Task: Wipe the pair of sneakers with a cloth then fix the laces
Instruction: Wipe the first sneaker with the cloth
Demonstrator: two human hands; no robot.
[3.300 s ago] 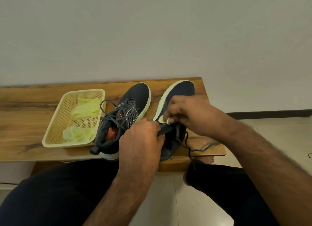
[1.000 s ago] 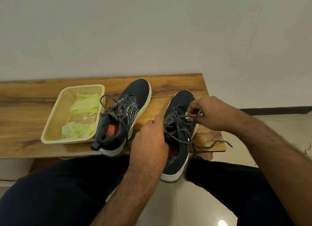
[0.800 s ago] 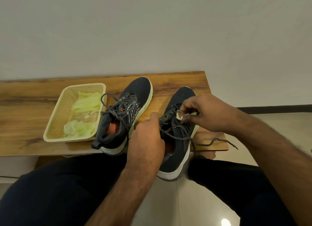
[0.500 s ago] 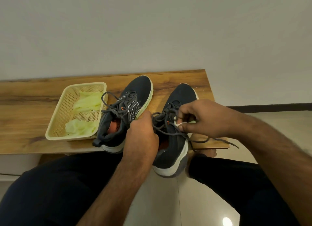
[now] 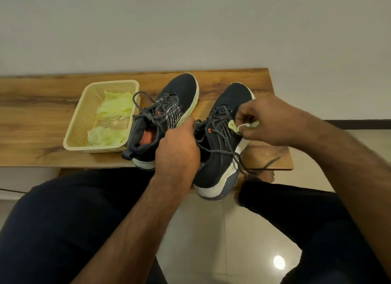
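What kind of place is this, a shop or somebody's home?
Probably a room in a home, though that is a guess: a low wooden bench against a plain wall, glossy floor tiles, and a plastic basket of cloths.

Left sneaker (image 5: 179,93): dark navy upper, white stripes on the side, pale green-white sole, orange lining.
Right sneaker (image 5: 220,156): dark navy, orange eyelet mark, white sole.
Laces (image 5: 213,133): grey.
Basket (image 5: 84,114), at 9 o'clock: cream, perforated.
Cloths in basket (image 5: 116,108): pale lime.
Cloth scrap (image 5: 233,126) in right hand (image 5: 266,122): lime.
Bench (image 5: 31,118): brown woodgrain.
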